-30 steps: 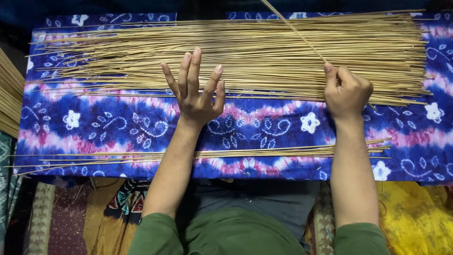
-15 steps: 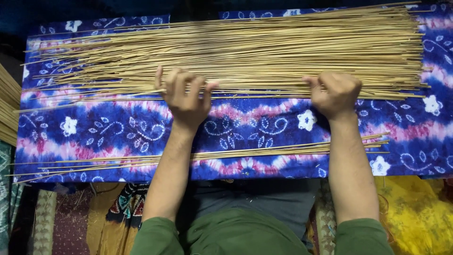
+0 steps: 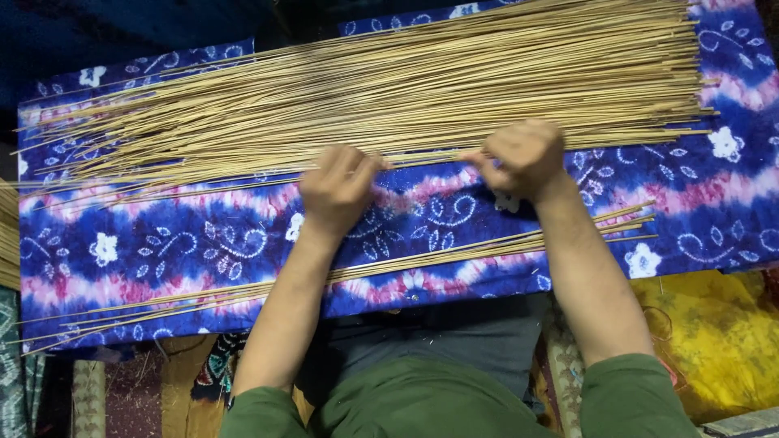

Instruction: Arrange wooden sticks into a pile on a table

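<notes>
Fingertips hidden under curled knuckles; grasp cannot be told. Left hand (image 3: 339, 185) and right hand (image 3: 523, 158) rest on near edge of broad layer of thin pale bamboo sticks (image 3: 389, 97), lying across blue-and-pink flowered cloth (image 3: 203, 235).

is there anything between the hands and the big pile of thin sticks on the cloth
Nothing visible. The left hand and right hand both rest, fingers curled, right at the near edge of the big pile of sticks on the blue patterned cloth. The smaller bundle of sticks lies nearer the body, under the forearms.
</notes>
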